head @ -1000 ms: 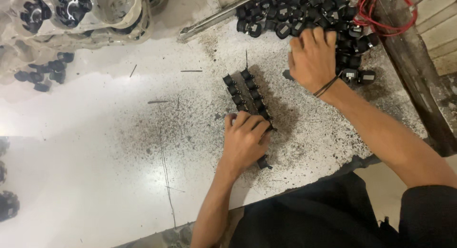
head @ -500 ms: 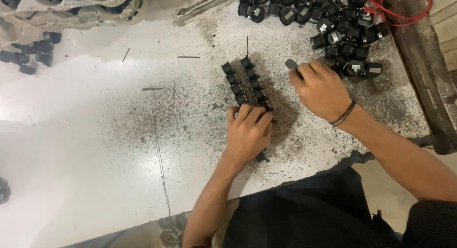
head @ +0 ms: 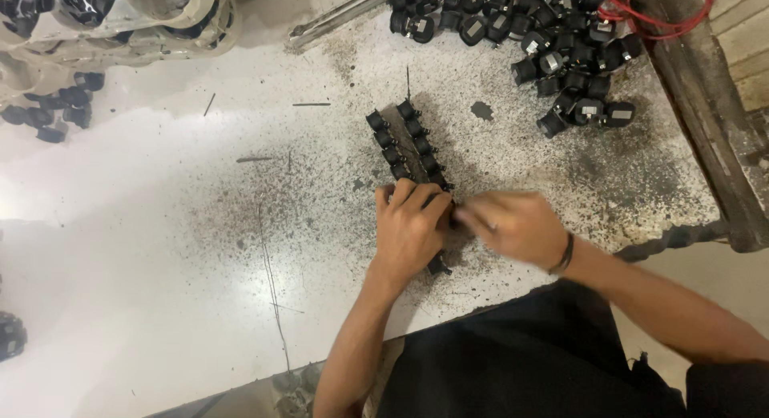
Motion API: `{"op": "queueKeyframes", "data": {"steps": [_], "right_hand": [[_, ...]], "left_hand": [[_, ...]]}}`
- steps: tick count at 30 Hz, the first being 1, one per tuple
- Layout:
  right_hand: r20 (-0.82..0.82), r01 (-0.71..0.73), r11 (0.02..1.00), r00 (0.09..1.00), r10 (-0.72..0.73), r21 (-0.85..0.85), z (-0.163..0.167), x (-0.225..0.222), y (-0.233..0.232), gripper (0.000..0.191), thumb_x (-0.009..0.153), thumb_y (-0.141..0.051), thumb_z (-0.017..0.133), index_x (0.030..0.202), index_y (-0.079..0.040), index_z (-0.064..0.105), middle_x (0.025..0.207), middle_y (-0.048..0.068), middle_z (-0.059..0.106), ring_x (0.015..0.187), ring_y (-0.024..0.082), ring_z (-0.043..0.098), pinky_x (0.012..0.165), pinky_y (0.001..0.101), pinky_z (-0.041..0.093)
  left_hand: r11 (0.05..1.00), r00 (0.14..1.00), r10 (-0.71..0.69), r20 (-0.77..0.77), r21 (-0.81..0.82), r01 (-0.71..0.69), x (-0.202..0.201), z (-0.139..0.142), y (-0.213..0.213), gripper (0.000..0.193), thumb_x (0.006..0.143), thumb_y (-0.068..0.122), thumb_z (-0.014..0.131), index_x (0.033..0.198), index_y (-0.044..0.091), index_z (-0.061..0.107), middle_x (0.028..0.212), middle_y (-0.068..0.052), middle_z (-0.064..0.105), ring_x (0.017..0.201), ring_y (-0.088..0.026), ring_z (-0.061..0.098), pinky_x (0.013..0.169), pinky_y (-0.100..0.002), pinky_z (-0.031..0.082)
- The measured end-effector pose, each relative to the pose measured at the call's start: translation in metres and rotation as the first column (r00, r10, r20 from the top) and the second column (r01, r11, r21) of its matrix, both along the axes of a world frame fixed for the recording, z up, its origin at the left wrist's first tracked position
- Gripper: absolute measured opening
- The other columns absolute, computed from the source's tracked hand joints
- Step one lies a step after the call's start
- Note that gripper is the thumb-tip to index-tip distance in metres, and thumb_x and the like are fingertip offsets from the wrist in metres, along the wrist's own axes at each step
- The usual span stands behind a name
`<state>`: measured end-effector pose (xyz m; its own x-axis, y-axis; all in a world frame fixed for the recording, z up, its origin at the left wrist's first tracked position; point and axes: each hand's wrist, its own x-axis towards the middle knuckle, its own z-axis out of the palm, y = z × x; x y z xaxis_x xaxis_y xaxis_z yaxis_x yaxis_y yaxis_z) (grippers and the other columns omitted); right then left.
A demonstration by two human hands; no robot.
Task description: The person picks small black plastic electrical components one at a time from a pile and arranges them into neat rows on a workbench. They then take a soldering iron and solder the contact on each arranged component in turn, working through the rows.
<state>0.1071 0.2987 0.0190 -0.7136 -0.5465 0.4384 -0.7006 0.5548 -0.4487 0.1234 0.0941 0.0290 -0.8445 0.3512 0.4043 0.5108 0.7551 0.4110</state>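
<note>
Where the speckled table [head: 240, 250] carries a heap of black parts [head: 545, 41] at one o'clock, the left hand [head: 410, 230] lies curled on the double row [head: 404, 141] at centre. The right hand [head: 513, 226], blurred, touches its near end; how its fingers stand cannot be told. A nudge could scatter the row.

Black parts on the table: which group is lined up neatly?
The double row of black parts under the left hand; the pile at top right lies jumbled.

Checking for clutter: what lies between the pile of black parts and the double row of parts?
In the head view, only speckled tabletop with one dark smudge lies between the pile and the double row; no loose parts.
</note>
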Motion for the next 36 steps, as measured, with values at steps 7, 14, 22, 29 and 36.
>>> {"op": "queueKeyframes", "data": {"steps": [7,14,22,29,36], "right_hand": [[-0.503,0.590,0.728,0.774,-0.385,0.349,-0.002,-0.108,0.040,0.030,0.087,-0.026,0.080,0.104,-0.002,0.071,0.116,0.018,0.065,0.112,0.032,0.062,0.091,0.0451,0.044],[0.203,0.135,0.975,0.964,-0.170,0.175,-0.005,-0.010,0.046,0.021,0.088,-0.022,0.081,0.097,-0.004,0.075,0.090,0.011,0.074,0.061,0.015,0.067,0.048,0.0273,0.051],[0.212,0.090,0.994,0.974,-0.076,-0.055,-0.009,0.061,0.010,0.015,0.085,-0.015,0.079,0.090,-0.002,0.072,0.087,0.010,0.074,0.070,0.023,0.072,0.060,0.0331,0.058],[-0.585,0.687,0.666,0.678,-0.445,0.290,0.026,-0.027,0.057,0.045,0.070,-0.036,0.076,0.098,-0.002,0.071,0.112,0.020,0.070,0.094,0.034,0.072,0.069,0.0429,0.054],[0.166,0.268,0.944,0.939,-0.300,0.191,0.011,0.007,0.066,0.030,0.083,-0.024,0.086,0.087,-0.003,0.066,0.090,0.012,0.071,0.061,0.020,0.064,0.049,0.0328,0.049]], "left_hand": [[0.997,0.997,-0.026,-0.069,-0.068,0.021,0.012,0.010,0.001,0.018,0.075,0.008,0.078,0.093,0.010,0.076,0.100,-0.001,0.072,0.097,-0.021,0.060,0.096,-0.051,0.040],[0.997,1.000,-0.016,0.004,-0.075,0.016,0.021,0.007,0.013,0.023,0.071,0.009,0.077,0.094,0.011,0.074,0.100,-0.003,0.069,0.098,-0.023,0.061,0.096,-0.051,0.041],[1.000,0.997,-0.020,0.073,0.025,0.018,0.021,0.007,0.009,0.011,0.080,0.011,0.079,0.089,0.013,0.074,0.098,0.002,0.071,0.095,-0.021,0.060,0.092,-0.050,0.039],[0.998,0.999,-0.024,-0.036,-0.054,0.022,0.030,0.013,0.010,0.015,0.080,0.009,0.078,0.094,0.011,0.076,0.104,0.000,0.072,0.099,-0.021,0.061,0.099,-0.049,0.039],[0.998,0.999,-0.050,0.015,-0.043,0.051,0.041,0.011,0.018,0.015,0.075,0.011,0.081,0.087,0.011,0.072,0.098,-0.002,0.070,0.096,-0.022,0.060,0.093,-0.051,0.039]]}}
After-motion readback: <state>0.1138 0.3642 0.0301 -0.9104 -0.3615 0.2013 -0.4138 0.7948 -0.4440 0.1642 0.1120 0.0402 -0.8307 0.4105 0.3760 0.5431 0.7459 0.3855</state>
